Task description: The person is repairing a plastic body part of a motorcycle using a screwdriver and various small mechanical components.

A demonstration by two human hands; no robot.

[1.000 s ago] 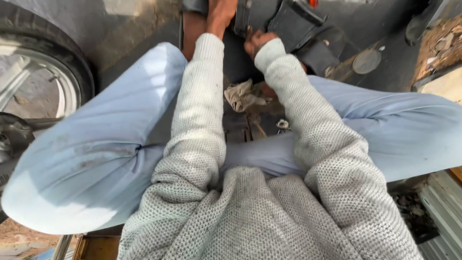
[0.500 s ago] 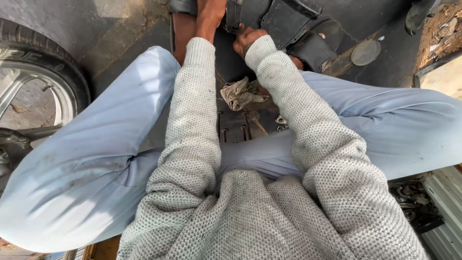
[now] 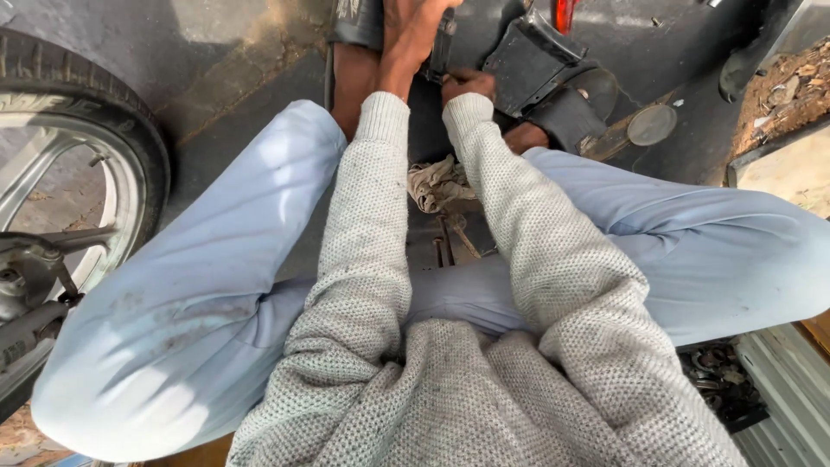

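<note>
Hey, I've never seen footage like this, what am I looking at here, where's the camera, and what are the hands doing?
There is no machine here. The camera sits on a person's head and looks straight down, so you see their own body: grey knitted sleeves and pale blue trousers, knees spread as they sit low over dark, oily ground.

Both hands reach forward to the top of the picture. The left hand rests on a black part there, and the right hand sits just below it, curled tight; what it grips, if anything, is hidden.

Between the knees lie a crumpled rag and some small metal tools. At the left stands a wheel with a tyre and silver spokes. A round metal disc lies on the ground at upper right.
</note>
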